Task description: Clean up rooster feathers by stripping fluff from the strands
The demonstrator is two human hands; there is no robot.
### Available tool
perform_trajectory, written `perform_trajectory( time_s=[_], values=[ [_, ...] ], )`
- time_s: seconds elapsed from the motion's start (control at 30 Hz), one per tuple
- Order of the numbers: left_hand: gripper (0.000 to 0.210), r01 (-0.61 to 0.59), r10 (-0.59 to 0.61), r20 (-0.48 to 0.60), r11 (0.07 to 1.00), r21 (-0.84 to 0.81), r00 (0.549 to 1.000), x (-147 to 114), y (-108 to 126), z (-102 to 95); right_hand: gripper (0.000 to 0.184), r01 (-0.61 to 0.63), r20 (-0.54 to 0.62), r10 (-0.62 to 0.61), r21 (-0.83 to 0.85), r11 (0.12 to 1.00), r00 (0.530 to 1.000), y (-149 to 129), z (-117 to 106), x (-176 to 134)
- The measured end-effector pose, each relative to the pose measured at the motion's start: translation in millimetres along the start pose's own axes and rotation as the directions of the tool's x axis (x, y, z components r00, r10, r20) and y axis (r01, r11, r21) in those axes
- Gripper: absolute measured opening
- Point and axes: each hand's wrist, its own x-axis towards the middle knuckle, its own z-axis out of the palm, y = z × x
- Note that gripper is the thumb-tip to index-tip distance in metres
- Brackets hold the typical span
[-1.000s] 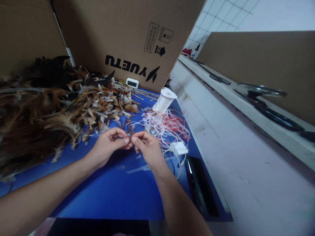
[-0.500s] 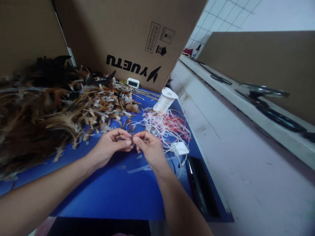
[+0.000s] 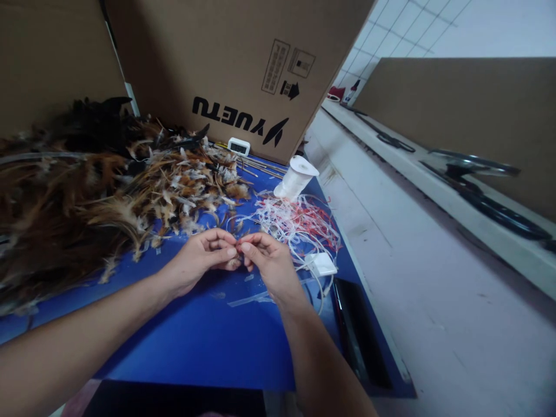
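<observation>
My left hand and my right hand meet over the blue table, their fingertips touching. Thumb and fingers are pinched together on each hand. A small reddish bit shows between the tips, mostly covered by the fingers, and I cannot make out what it is. Just beyond and to the right lies a tangle of white and red plastic strips. A large heap of brown, black and white feathers spreads to the left of my hands.
A white spool stands behind the strips. A white charger with a cable and a black glossy object lie along the right edge. At the back are a small white digital clock, thin sticks and a large cardboard box.
The whole view has shifted slightly. My fingertips have drawn closer together, and the reddish bit between them shows more clearly. Both hands remain in the same place over the table.
</observation>
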Motion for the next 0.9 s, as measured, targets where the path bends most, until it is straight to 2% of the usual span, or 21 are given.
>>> perform_trajectory(
  time_s=[0.2, 0.33, 0.43, 0.57, 0.77, 0.9],
  values=[
    [0.023, -0.016, 0.017, -0.009, 1.0, 0.021, 1.0, -0.1, 1.1, -0.5, 0.013, 0.041, -0.041, -0.045, -0.095, 0.995, 0.998, -2.1, -5.6, 0.3],
    [0.021, -0.025, 0.025, 0.0, 0.998, 0.066, 1.0, -0.2, 1.3, -0.3, 0.009, 0.097, -0.01, -0.102, -0.21, 0.973, 0.995, -4.1, -8.7, -0.9],
    [0.02, -0.028, 0.027, 0.01, 0.993, 0.114, 1.0, -0.7, 1.1, 0.2, 0.006, 0.209, 0.042, -0.206, -0.309, 0.928, 0.978, -6.7, -9.5, -2.4],
    [0.02, -0.039, 0.032, 0.039, 0.982, 0.185, 0.999, -1.2, 0.5, 0.8, 0.008, 0.369, 0.13, -0.346, -0.399, 0.839, 0.929, -11.3, -8.4, -3.7],
    [0.019, -0.073, 0.048, 0.088, 0.947, 0.312, 0.995, -2.0, 1.1, 2.2, 0.008, 0.409, 0.187, -0.364, -0.435, 0.802, 0.913, -12.2, -4.7, -5.2],
    [0.018, -0.066, 0.042, 0.087, 0.953, 0.297, 0.995, -2.4, 1.2, 3.0, 0.008, 0.393, 0.182, -0.349, -0.433, 0.811, 0.92, -9.9, -6.6, -4.9]
  ],
)
